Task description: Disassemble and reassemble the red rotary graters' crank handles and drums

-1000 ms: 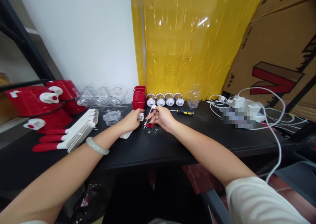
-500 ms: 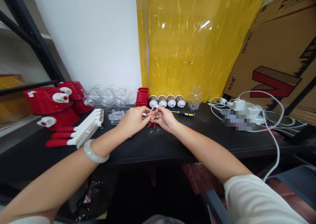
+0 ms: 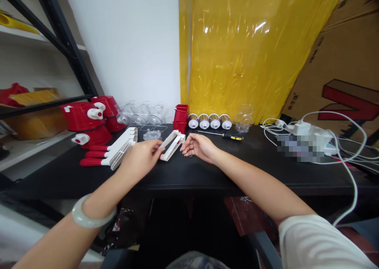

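My left hand [image 3: 144,154] pinches the near-left side of a long, narrow white plastic frame [image 3: 170,153], which is held tilted over the table with a bit of red at its lower end. At the frame's right end is my right hand [image 3: 199,145], its fingers curled and drawn together; whatever they may hold is too small or hidden to make out. Behind the hands lies a screwdriver [image 3: 233,137] with a yellow and black handle. Left of my left hand, several white pieces with red grips [image 3: 118,146] lie side by side.
On the left stand red housings with white knobs [image 3: 81,121]. Clear plastic cups [image 3: 142,113] line the wall, beside a red bin [image 3: 180,118]. Several motor-like cylinders [image 3: 203,121] lie behind the screwdriver. White cables and chargers [image 3: 302,127] spread over the right side, before a cardboard box [image 3: 334,59].
My hands have moved apart, and the white frame now shows in my left hand. The view has shifted left. Red and small metal pieces seen below my hands before are now mostly hidden.
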Motion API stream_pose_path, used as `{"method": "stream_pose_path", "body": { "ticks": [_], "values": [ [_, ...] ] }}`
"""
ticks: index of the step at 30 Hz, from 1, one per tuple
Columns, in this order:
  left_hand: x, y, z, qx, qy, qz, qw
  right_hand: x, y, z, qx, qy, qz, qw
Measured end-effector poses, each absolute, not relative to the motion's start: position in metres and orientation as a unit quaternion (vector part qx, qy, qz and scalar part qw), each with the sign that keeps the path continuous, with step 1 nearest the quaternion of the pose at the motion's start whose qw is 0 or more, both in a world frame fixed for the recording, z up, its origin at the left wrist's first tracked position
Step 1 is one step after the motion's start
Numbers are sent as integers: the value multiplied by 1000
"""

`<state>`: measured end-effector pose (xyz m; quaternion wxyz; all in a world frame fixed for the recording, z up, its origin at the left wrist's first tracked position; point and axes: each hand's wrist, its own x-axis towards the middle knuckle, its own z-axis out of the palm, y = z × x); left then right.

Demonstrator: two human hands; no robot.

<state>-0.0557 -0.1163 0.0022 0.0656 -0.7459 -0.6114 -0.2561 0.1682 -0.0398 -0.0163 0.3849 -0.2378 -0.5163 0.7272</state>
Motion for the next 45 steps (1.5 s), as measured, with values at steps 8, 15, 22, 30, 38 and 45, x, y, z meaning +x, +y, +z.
{"method": "stream_pose_path", "body": {
  "ticks": [8, 15, 22, 30, 38, 45],
  "values": [
    [-124, -137, 11, -627, -770, -45, 113, 165, -38, -18, -274, -551, 692, 379],
    [-129, -138, 4, -597, -794, 34, 109, 166, -34, -19, -277, -565, 681, 373],
    [-119, -148, 8, -574, -803, 8, 162, 167, -36, -19, -275, -574, 674, 375],
    [-118, -142, 12, -590, -788, -1, 175, 167, -36, -19, -268, -577, 673, 378],
    [-115, -134, 18, -589, -791, 9, 163, 167, -38, -17, -275, -576, 669, 380],
    [-116, -131, 17, -584, -797, -1, 157, 167, -37, -18, -269, -578, 669, 381]
  ]
}}
